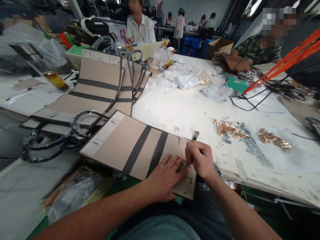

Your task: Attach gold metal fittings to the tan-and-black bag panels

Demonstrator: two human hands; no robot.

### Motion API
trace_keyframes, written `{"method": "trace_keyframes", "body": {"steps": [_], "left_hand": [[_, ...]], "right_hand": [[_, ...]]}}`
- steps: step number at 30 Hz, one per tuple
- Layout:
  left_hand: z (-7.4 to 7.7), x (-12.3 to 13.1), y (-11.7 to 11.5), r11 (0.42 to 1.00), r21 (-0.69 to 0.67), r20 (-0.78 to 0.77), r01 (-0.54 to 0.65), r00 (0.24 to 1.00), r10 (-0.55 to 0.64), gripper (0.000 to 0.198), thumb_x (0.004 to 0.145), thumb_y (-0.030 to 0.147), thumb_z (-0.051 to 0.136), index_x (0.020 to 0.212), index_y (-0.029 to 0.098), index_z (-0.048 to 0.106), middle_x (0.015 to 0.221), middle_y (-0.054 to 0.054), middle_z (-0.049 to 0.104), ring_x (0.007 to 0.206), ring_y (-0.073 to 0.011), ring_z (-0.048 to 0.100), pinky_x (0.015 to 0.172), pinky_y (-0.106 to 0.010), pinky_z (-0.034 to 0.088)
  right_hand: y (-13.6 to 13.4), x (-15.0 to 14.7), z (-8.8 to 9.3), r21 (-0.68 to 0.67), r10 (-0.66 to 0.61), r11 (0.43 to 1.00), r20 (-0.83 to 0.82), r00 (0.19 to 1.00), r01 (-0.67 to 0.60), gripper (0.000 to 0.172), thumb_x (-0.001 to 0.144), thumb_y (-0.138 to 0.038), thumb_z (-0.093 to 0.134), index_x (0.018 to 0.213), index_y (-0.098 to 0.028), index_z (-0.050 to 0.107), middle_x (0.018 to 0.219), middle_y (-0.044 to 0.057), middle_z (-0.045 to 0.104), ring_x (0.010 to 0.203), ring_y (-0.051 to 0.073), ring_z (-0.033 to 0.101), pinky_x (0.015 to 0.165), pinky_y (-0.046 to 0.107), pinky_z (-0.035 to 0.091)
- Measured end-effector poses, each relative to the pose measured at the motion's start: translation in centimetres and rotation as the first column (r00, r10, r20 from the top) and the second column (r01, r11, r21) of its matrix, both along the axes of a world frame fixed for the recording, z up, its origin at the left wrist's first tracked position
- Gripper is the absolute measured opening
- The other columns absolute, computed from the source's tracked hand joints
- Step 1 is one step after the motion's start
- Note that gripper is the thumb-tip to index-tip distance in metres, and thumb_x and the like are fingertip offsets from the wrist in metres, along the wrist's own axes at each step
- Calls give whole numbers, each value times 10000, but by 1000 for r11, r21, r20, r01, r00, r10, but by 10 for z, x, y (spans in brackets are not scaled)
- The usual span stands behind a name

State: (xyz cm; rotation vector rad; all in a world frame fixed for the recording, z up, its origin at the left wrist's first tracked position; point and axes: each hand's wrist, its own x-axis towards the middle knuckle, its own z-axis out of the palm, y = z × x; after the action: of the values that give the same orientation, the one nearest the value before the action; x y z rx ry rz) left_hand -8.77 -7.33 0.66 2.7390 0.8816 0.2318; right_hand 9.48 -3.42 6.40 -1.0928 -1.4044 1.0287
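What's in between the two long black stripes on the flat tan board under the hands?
Nothing: bare tan board shows between the two black stripes in the head view.

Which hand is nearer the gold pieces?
Right. The right hand, at the edge of the panel, is left of the gold pieces. The left hand lies on the panel, farther left of them.

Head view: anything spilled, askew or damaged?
Possibly spilled: small gold-coloured pieces lie loose in two heaps on the white table, though they may be deliberately placed. The panel under the left hand shows a crease-like mark near its far edge.
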Motion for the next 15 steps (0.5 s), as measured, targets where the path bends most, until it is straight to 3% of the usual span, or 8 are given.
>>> {"method": "trace_keyframes", "body": {"steps": [2,8,12,15], "left_hand": [[0,0,0,1000,2,-11,13,1000,-13,885,826,515,763,1566,187,406,1619,-211,388,1551,-385,264,1300,-565,73],[1,0,-1,1000,17,-35,10,999,-9,937,804,509,791,1583,184,383,1640,-215,356,1562,-404,233,1295,-578,75],[3,0,-1,1000,20,-28,16,999,-16,901,841,561,747,1581,184,395,1623,-213,388,1545,-400,274,1293,-585,102],[0,-1,-2,1000,23,-33,10,999,-10,964,796,532,794,1593,185,378,1661,-211,343,1569,-395,236,1298,-585,90]], "right_hand": [[-2,4,-2,-34,-23,999,12,1000,24,556,1031,-418,580,521,-228,465,484,-21,464,461,130,417,475,291,327],[-8,8,-4,102,-49,992,-194,980,69,524,1019,-425,608,543,-233,500,503,-20,461,466,141,436,481,298,349],[-16,19,-15,-10,-103,995,-184,977,103,540,996,-459,640,531,-227,492,473,-21,452,450,135,415,462,282,338],[-45,37,-18,-99,-124,989,-133,983,111,547,971,-503,673,532,-219,515,494,-3,479,477,146,433,474,287,358]]}}
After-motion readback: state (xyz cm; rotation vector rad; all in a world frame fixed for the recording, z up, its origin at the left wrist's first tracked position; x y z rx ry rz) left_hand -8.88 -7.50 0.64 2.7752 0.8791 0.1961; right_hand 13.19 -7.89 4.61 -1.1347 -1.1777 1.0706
